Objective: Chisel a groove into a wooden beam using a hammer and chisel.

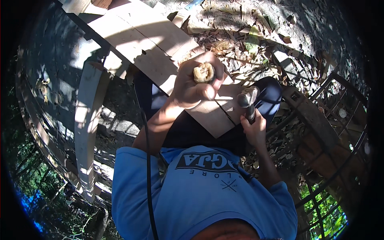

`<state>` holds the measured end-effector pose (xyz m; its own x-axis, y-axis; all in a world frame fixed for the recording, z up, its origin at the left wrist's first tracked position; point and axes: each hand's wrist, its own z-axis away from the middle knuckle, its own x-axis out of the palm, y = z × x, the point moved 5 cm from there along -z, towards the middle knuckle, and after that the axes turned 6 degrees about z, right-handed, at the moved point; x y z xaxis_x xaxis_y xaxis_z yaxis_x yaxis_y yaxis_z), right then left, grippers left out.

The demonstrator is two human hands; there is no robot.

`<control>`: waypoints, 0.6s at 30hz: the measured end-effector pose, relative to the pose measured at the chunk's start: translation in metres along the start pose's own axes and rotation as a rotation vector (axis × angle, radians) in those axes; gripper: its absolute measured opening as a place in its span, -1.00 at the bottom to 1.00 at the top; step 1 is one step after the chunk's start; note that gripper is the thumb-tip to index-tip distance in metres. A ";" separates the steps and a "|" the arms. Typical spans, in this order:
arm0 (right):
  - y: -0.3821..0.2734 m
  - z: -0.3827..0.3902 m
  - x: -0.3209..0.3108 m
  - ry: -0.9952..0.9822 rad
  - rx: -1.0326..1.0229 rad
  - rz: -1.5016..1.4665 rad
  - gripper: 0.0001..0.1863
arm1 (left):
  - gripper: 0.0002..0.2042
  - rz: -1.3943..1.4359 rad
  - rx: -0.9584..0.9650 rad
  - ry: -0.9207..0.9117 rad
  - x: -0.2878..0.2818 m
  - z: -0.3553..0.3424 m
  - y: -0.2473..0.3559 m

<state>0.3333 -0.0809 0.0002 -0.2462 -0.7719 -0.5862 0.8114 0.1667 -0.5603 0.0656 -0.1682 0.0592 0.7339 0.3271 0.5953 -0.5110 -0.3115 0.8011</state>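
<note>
Pale wooden boards [154,70] are lying slantwise across my lap, so that's where the work is sitting. My left hand [188,89] is wrapping tight around a round wooden piece [204,73], its rough, battered-looking end pointing up at me; whatever's below my fist is staying hidden. My right hand [257,128] is gripping a hammer [248,97] by its dark handle, head up, near my right knee and apart from the wooden piece.

Progress-wise? I'm guessing I'm somewhere mid-job. A dark line [226,113] is running along the near end of the boards, but whether it's a cut or just a seam, I can't tell. Nothing's looking finished to me, and how much is left isn't showing. Dry leaves [224,46] are littering the ground beyond, fwiw.
</note>
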 end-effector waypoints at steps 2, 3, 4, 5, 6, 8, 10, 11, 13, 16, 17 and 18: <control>0.001 -0.001 -0.001 -0.031 0.024 -0.006 -0.72 | -0.37 -0.161 -0.113 -0.063 0.002 0.011 -0.014; 0.002 -0.002 -0.001 -0.057 0.056 -0.014 -0.72 | -0.36 -0.277 -0.173 -0.087 0.004 0.018 -0.023; 0.001 -0.002 -0.001 -0.068 0.041 -0.023 -0.72 | -0.37 -0.281 -0.118 -0.161 0.009 0.020 -0.028; 0.000 -0.003 -0.002 -0.077 0.035 -0.037 -0.72 | -0.37 -0.310 -0.105 -0.253 0.014 0.022 -0.031; 0.001 -0.003 -0.002 -0.095 0.059 -0.046 -0.72 | -0.37 -0.261 -0.012 -0.269 0.021 0.020 -0.034; 0.000 -0.004 -0.004 -0.080 0.033 -0.064 -0.73 | -0.36 -0.400 0.124 -0.345 0.029 0.006 -0.034; 0.000 -0.003 -0.004 -0.075 0.015 -0.073 -0.74 | -0.36 -0.299 0.082 -0.069 0.012 -0.022 -0.026; 0.001 -0.003 -0.003 -0.077 0.008 -0.073 -0.74 | -0.38 -0.251 0.278 0.038 0.002 -0.035 -0.011; 0.004 -0.003 -0.002 -0.080 0.027 -0.084 -0.74 | -0.40 -0.042 0.573 0.175 -0.020 -0.056 0.012; 0.007 -0.002 0.000 -0.079 0.041 -0.135 -0.75 | -0.40 0.002 0.282 0.033 -0.015 -0.054 0.003; 0.007 -0.002 0.000 -0.080 0.039 -0.130 -0.75 | -0.44 0.002 0.158 -0.101 -0.006 -0.051 -0.005; 0.007 -0.002 0.000 -0.078 0.037 -0.131 -0.76 | -0.49 -0.194 0.013 -0.070 0.002 -0.044 -0.020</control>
<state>0.3383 -0.0791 -0.0051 -0.3103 -0.8309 -0.4618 0.7942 0.0404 -0.6063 0.0574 -0.1217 0.0464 0.8477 0.3193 0.4235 -0.3514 -0.2600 0.8994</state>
